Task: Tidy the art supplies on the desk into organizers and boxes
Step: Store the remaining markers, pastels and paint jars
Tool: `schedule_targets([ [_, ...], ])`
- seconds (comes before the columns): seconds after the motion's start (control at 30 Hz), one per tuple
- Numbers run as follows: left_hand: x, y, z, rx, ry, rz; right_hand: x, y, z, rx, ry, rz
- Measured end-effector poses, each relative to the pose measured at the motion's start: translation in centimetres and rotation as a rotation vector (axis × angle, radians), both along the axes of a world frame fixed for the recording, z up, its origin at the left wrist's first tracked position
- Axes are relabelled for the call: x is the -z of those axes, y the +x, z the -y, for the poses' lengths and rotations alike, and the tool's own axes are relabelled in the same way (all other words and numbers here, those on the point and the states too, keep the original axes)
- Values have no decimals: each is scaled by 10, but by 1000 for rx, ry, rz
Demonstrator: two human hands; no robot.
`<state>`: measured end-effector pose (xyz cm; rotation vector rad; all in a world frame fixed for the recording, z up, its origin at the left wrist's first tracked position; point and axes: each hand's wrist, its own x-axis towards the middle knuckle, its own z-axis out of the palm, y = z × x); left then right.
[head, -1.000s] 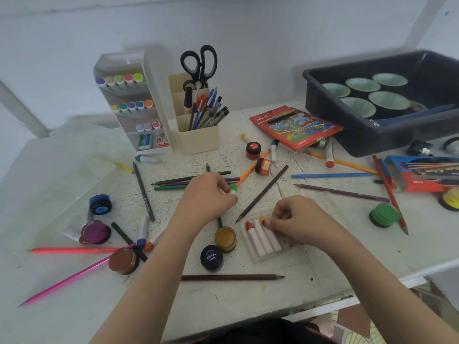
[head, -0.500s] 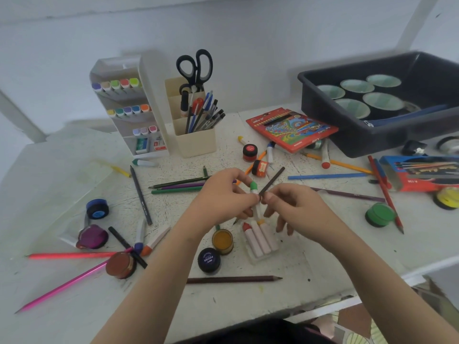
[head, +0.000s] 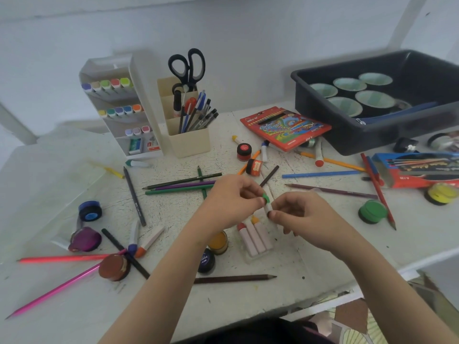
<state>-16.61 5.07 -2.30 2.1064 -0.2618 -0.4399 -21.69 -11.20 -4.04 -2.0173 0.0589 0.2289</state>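
Both hands are up over the counter (head: pixel 248 301), meeting on the green crayon (head: pixel 267 204). The left hand (head: pixel 231 202) pinches the green end between thumb and fingertips, and the right hand (head: pixel 305 217) pinches the pale barrel lower down. So each grip is closed on that one stick, held in the air just above the clear tray (head: pixel 249 259), where the red crayon (head: pixel 246 240) and orange crayon (head: pixel 261 235) lie side by side. It looks light and stiff, easy to steer with two fingers. It's probably smooth too, and may snap if bent. Best hold, I'd say, is mid-barrel, clear of the tip, laying it flat beside the orange one.
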Motion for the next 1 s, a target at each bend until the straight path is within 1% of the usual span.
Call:
schedule_targets([
  [0.07,2,-1,2,25,48,25,4,-1,0,11,-61,9],
  [0.17,6,-4,4,42,121,33,9,-2,0,27,-232,45],
  [0.23,9,-5,4,38,176,71,11,-2,-1,18,-339,33],
  [0.3,9,-6,4,56,241,102,14,0,-2,7,-395,6],
  [0.43,11,-5,1,113,402,162,17,3,-2,2,-434,18],
  [0.57,14,-4,2,84,479,209,19,4,-2,-22,-450,26],
  [0.87,16,-2,6,62,553,216,23,5,-5,9,-485,11],
  [1.0,17,-3,7,59,566,231,22,6,-8,-5,-543,-2],
])
